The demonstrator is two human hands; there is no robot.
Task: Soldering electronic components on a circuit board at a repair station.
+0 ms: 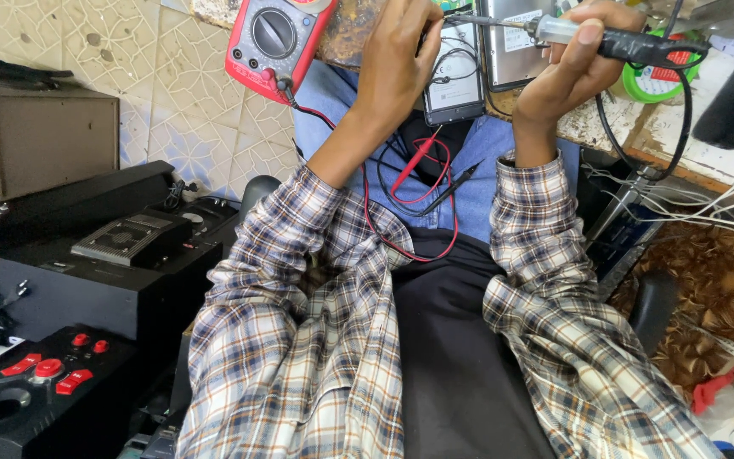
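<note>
My right hand [575, 64] grips a soldering iron [613, 38] by its black handle, the metal tip pointing left toward a small dark device [454, 76] on the bench edge. My left hand [397, 59] rests on that device, fingers curled down on its left side; whether it pinches anything is hidden. A red multimeter [278, 42] lies to the left of my left hand. Its red and black probes [422, 166] dangle with their leads over my lap.
Black speaker boxes and an audio unit with red buttons [48, 370] stand at my left. A green tape roll [660, 81] and a silver drive [516, 42] lie on the worn bench. White cables [698, 208] hang at the right above a patterned floor.
</note>
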